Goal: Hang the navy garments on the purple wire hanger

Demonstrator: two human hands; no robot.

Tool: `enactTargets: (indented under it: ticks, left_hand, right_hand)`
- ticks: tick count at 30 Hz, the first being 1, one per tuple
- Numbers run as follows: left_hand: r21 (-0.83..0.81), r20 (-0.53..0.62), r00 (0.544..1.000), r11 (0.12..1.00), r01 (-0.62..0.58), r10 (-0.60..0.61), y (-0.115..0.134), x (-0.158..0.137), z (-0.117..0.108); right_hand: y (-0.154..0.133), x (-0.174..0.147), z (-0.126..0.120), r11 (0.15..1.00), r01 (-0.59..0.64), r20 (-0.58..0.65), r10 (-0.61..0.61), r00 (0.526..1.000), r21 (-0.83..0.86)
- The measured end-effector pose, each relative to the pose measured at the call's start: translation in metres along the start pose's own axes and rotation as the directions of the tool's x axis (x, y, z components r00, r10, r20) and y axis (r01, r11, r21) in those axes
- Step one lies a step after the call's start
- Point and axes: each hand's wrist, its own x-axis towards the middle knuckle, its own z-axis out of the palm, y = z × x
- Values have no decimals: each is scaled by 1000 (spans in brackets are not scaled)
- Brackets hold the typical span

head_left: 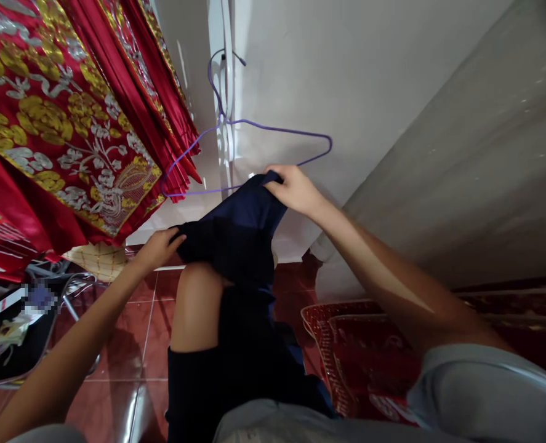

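Note:
A dark navy garment (242, 227) stretches between my two hands above my bent knee, its lower part hanging beside the knee. My left hand (164, 246) pinches its left edge, fingers closed on the cloth. Higher up and to the right, my right hand (291, 184) grips the top corner with thumb and fingers. Just behind the cloth, a purple wire hanger (282, 129) hangs by its hook against the white upright. The garment covers part of the hanger's lower bar. What kind of garment it is, I cannot tell.
Red cloth with gold and silver flower patterns (69, 117) hangs at the left. Below it stands a black-seated chair (18, 357) with small items on it. A red patterned rug (346, 344) lies at the right by the grey wall (461, 154). Red tiles (129, 338) cover the floor.

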Motion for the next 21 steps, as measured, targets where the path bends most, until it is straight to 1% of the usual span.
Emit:
enactTargets:
  ticks: [2,3,5,8,11,13,16,19,21]
  left_hand:
    - [15,-85,996,999,28,-27,3,4,-6]
    - [17,-130,991,999,38,-35,4,8,-10]
    - [-3,-202,978,999,46,-46,6,18,-20]
    - [-32,-278,957,996,82,-88,7,30,-34]
    - [-40,-334,937,994,99,-107,10,28,-43]
    - [-22,-382,922,998,61,-65,15,20,-49]
    - [13,-476,879,1000,-18,22,29,15,-60]
    - [-65,-543,836,989,-133,77,44,31,-70]
    - [-135,-557,824,967,-215,106,52,50,-75]
  right_hand:
    - [-6,-1,-10,999,-26,-56,25,998,-20]
    - [-10,0,-16,999,-46,-65,45,997,-18]
    - [-17,1,-24,994,-106,-33,107,994,23]
    - [-26,1,-29,978,-186,43,183,982,92]
    - [-29,-1,-28,985,-160,56,157,986,66]
    - [-27,-2,-28,990,-129,42,127,991,50]
    - [-21,-1,-26,982,-160,28,158,987,104]
    - [-21,-3,-20,962,-193,16,194,981,191]
    - [-26,-6,-15,946,-201,27,200,979,253]
